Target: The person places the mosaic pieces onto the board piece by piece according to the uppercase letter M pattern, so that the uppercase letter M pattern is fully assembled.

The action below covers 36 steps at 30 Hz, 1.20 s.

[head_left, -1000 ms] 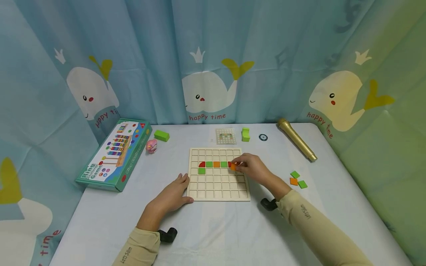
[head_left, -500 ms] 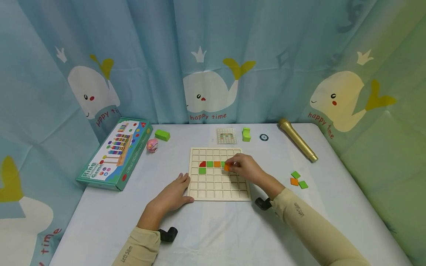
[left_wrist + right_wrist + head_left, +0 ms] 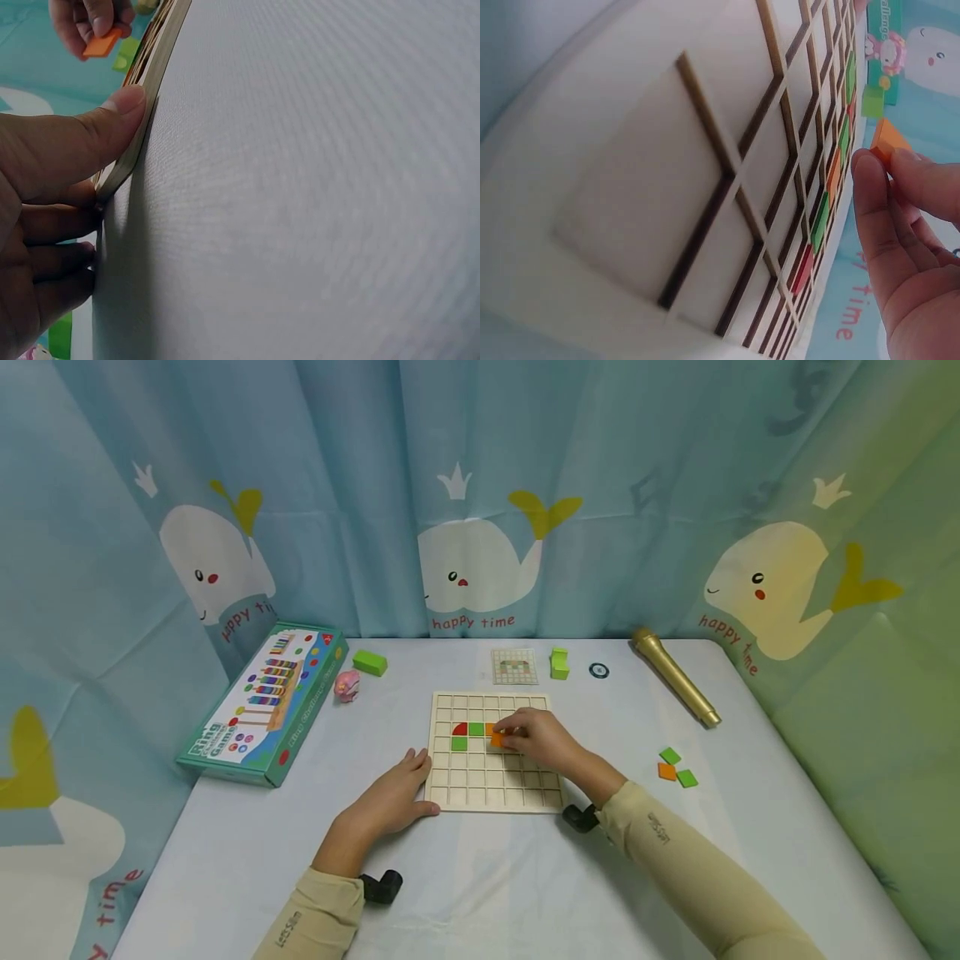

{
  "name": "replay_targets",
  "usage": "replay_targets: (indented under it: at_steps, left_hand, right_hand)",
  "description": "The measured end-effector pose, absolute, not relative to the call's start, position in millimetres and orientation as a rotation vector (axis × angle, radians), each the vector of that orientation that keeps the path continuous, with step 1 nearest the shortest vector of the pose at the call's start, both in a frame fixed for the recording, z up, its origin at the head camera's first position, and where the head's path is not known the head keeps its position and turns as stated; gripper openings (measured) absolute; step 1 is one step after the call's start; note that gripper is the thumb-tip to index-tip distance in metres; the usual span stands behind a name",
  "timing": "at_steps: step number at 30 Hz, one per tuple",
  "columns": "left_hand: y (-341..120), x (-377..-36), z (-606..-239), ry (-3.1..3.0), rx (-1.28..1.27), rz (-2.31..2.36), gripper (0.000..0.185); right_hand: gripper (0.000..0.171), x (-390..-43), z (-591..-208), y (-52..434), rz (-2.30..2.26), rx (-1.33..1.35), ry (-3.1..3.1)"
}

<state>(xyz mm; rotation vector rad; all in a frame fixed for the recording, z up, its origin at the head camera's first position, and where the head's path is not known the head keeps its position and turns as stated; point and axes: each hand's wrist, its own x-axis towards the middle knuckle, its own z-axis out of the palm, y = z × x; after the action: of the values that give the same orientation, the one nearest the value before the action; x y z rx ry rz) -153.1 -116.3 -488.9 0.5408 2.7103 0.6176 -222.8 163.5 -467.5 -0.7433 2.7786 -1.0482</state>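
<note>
A wooden grid board (image 3: 495, 793) lies at the table's middle. In its upper rows sit a red quarter-round tile (image 3: 459, 728), green tiles (image 3: 476, 728) and an orange one. My right hand (image 3: 534, 739) pinches an orange square tile (image 3: 497, 740) just above the board, near those tiles; the orange tile (image 3: 886, 140) shows at my fingertips in the right wrist view and the tile (image 3: 101, 43) in the left wrist view too. My left hand (image 3: 393, 793) rests flat on the table, thumb (image 3: 90, 127) pressed against the board's left edge (image 3: 142, 97).
Loose green and orange tiles (image 3: 675, 767) lie to the right. A gold microphone (image 3: 673, 675), a small pattern card (image 3: 514, 666), green blocks (image 3: 370, 662), a pink toy (image 3: 347, 686) and a game box (image 3: 262, 703) stand at the back and left. A curtain hangs behind.
My right hand has carried the orange tile leftwards across the board, from its right side towards the placed tiles. The left hand has stayed at the board's edge.
</note>
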Motion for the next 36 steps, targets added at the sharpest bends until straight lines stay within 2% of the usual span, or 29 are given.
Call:
replay_targets:
  at_steps: [22,36]
  left_hand:
    - [-116,-154,-487,2.702,0.532,0.614,0.084]
    - [-117,-154,-487,2.711,0.547,0.612,0.084]
  right_hand:
    - [0.016,-225,-474,129,-1.030,-0.751,2.694]
    - [0.006,-222,-479,109,-1.001,-0.684,2.691]
